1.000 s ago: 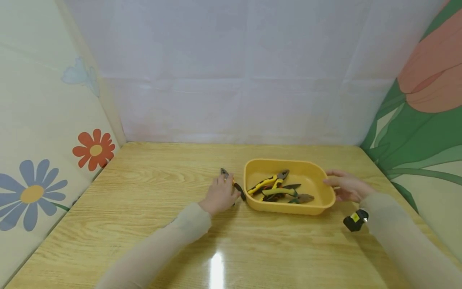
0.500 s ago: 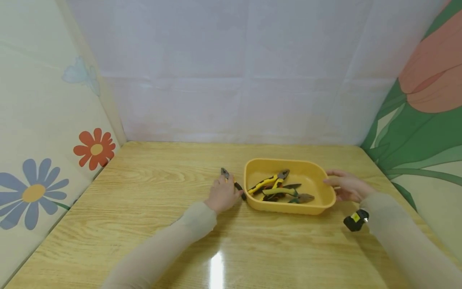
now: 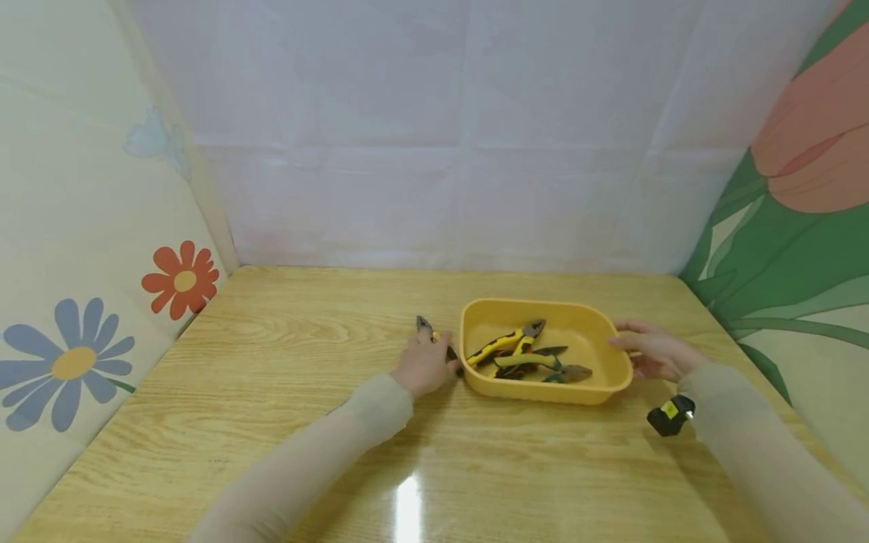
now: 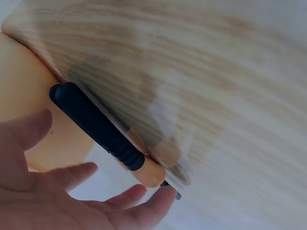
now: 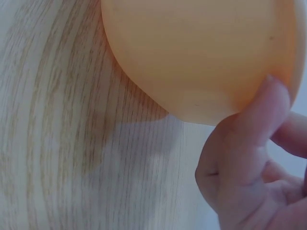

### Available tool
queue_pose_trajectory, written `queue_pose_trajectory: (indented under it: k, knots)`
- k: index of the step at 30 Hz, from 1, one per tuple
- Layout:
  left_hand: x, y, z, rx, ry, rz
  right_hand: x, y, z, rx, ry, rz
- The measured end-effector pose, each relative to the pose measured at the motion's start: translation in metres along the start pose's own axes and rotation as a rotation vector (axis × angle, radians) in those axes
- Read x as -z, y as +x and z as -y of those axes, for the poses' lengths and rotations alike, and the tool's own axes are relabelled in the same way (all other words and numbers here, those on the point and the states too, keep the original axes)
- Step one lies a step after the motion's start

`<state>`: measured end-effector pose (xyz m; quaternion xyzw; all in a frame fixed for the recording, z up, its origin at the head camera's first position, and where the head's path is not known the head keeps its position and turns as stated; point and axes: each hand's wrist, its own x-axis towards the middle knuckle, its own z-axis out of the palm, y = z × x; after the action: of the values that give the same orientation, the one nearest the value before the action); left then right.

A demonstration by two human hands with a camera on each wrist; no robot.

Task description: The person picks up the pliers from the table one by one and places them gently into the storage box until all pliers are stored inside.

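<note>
- Nearest on the counter, a small black and yellow object lies just beside the right forearm; a sweep of that sleeve could, I judge, knock it off toward the near right edge.
- The right hand holds the right end of the yellow tray: in the right wrist view the thumb presses on the tray wall and the other fingers curl behind the rim. If that grip loosens while the tray is nudged from the left, the tray may slide right.
- The left hand lies on the counter just left of the tray, forearm stretching in from the near left. Its grip looks loose: the fingers are slightly bent and touch the pliers, without closing round them.
- Those pliers lie flat, black handle against the tray's left wall, metal nose pointing far-left. With only fingertip contact they could skid away or jam against the wall when picked up.
- Inside the tray, several more pliers lie crossed; a dropped tool might tangle with them.
</note>
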<state>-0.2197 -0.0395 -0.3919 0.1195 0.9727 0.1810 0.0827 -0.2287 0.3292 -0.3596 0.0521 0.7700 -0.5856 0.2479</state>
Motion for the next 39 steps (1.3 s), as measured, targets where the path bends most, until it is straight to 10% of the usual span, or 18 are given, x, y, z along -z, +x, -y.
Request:
queue_pose_trajectory:
  k: [18, 27, 39]
  knots:
    - [0.000, -0.003, 0.002, -0.031, 0.011, 0.029, 0.001, 0.001, -0.002, -0.006, -0.014, -0.004]
    - [-0.022, -0.007, 0.007, -0.029, 0.343, -0.098, 0.002, 0.001, -0.002, 0.008, 0.014, -0.001]
    - [-0.034, -0.004, 0.009, 0.073, 0.295, -0.117, 0.003, 0.002, -0.002, -0.011, 0.005, -0.004]
